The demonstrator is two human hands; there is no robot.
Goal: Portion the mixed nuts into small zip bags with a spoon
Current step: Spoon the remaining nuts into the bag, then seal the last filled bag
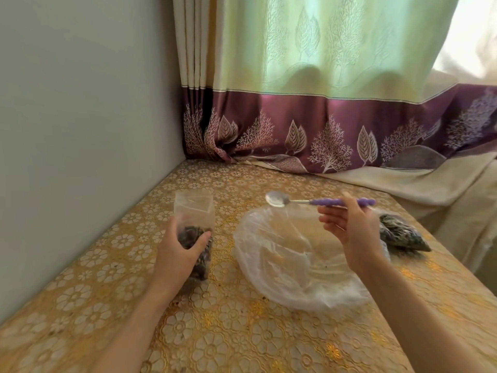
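A small clear zip bag (194, 208) stands upright on the table, dark nuts filling its lower half. My left hand (180, 247) grips it around the filled part, thumb across the front. My right hand (349, 227) holds a spoon (277, 199) by its purple handle (341, 202), level above the table, with the metal bowl pointing left and holding nothing. Below the spoon lies a large crumpled clear plastic bag (295, 262), spread open and nearly without contents.
A second small bag packed with dark nuts (403, 234) lies on its side at the right, behind my right wrist. The table carries a gold flowered cover (228, 332). A grey wall runs along the left, and a curtain (322, 130) hangs at the back.
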